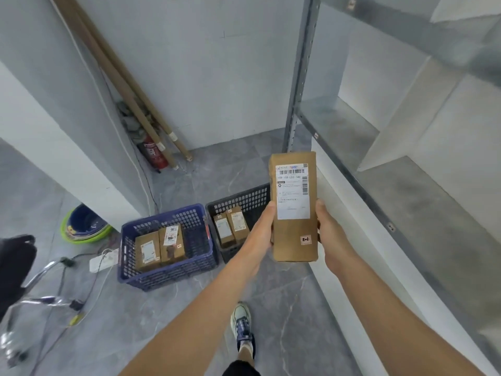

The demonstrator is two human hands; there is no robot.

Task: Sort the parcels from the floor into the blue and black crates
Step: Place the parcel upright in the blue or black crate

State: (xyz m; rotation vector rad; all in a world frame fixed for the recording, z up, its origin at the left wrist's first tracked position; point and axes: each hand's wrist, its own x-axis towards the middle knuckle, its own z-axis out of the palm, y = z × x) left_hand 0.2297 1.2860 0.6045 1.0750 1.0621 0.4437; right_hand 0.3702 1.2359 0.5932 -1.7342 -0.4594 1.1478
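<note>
Between both hands, left hand (261,226) and right hand (329,234) gripped upright brown parcel (294,210); blue crate (165,245), black crate (238,202) beyond left hand.

My one camera sits on my head, looking forward and steeply down. My forearms reach in from the near edge, my shoe (242,326) below, the blue crate (166,246) and black crate (238,221) farther off.

Grey tile floor (173,335) carries blue crate (165,270), black crate (244,199) beside it, power strip (101,263).
</note>
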